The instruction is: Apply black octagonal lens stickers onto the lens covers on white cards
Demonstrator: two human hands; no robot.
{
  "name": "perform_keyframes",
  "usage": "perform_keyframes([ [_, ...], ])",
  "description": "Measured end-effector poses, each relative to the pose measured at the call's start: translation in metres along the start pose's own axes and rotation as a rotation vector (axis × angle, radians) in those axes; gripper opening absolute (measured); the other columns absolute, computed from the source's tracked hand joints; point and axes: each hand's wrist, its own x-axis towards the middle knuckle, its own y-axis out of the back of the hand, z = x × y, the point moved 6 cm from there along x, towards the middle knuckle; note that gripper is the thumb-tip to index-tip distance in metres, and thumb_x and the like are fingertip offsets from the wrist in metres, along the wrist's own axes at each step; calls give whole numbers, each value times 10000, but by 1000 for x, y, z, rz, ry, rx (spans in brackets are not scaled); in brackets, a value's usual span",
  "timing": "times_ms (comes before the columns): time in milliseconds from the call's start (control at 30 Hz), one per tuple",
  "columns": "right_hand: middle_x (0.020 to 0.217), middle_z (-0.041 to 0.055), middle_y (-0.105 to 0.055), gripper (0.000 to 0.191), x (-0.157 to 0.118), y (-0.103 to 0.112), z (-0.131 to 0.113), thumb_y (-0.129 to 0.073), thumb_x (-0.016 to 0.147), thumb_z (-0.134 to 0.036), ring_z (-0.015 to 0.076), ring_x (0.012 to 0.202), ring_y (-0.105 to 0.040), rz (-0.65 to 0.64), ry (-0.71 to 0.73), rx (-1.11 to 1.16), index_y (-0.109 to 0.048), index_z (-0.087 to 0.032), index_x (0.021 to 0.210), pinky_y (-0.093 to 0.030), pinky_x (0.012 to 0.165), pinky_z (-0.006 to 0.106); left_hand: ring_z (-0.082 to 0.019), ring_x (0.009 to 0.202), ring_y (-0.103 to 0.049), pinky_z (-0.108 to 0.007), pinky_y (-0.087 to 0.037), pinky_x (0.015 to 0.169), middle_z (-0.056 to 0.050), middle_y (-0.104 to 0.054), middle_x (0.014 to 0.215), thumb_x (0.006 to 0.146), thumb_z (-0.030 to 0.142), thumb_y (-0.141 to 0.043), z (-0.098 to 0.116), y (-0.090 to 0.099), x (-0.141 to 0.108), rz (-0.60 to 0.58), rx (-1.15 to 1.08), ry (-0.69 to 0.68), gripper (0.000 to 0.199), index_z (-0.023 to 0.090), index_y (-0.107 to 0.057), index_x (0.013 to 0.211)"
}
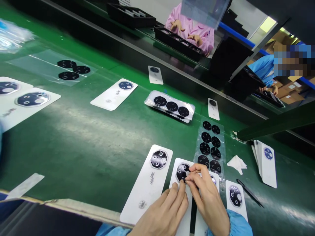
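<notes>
L hand (pixel 163 208) & R hand (pixel 206 193) touched blk disc (pixel 181 170) on wht panel (pixel 173 180), nr right; couldn't tell if grips clamped.

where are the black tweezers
In the head view, at lower right: the black tweezers lie on the green table, just right of a white panel and below the crumpled white cloth.

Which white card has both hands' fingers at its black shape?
The second card from the left in the nearest row: left hand and right hand both have fingertips at its black shape, unlike the other cards.
</notes>
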Motion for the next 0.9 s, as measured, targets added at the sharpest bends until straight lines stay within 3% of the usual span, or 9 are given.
perform_keyframes([
  [133, 1021, 107, -492, 262, 5, -2, -3, -311, 925, -108, 185, 810, -588, 6, 20, -91, -552, -194, 867, -526, 655, 309, -213, 1039, -534, -330, -354, 911, -105, -622, 1143, 877, 129, -371, 0, 2, 2, -13, -4, 0, 304, 114, -594, 1084],
  [333, 1026, 82, -461, 154, 9, 9, 7, -366, 950, -179, 153, 819, -571, 52, -73, 42, -511, -209, 906, -522, 654, 260, -214, 1025, -554, -330, -369, 902, -94, -627, 1154, 895, 117, -318, -1, 2, 4, 2, -3, 19, 335, 113, -607, 1064],
  [467, 1054, 98, -461, 184, 5, 7, -3, -342, 942, -129, 178, 889, -576, 5, 2, -71, -510, -204, 932, -516, 737, 309, -212, 1014, -552, -330, -366, 898, -98, -632, 1138, 894, 126, -322, 1, 3, 3, 29, 1, 15, 333, 109, -608, 1064],
  [667, 992, 98, -508, 253, 8, -2, -11, -312, 910, -84, 184, 741, -591, 13, 43, -244, -517, -197, 814, -510, 591, 308, -229, 1031, -536, -355, -345, 913, -109, -612, 1161, 888, 150, -340, 4, -2, 3, 10, 8, -19, 339, 106, -589, 1114],
  [900, 1037, 76, -464, 164, 10, 8, -1, -365, 927, -109, 149, 817, -582, 37, -56, -7, -491, -207, 889, -516, 690, 271, -227, 1002, -544, -356, -339, 908, -120, -612, 1157, 891, 141, -334, 3, -1, 4, -11, 24, -20, 326, 104, -606, 1068],
])
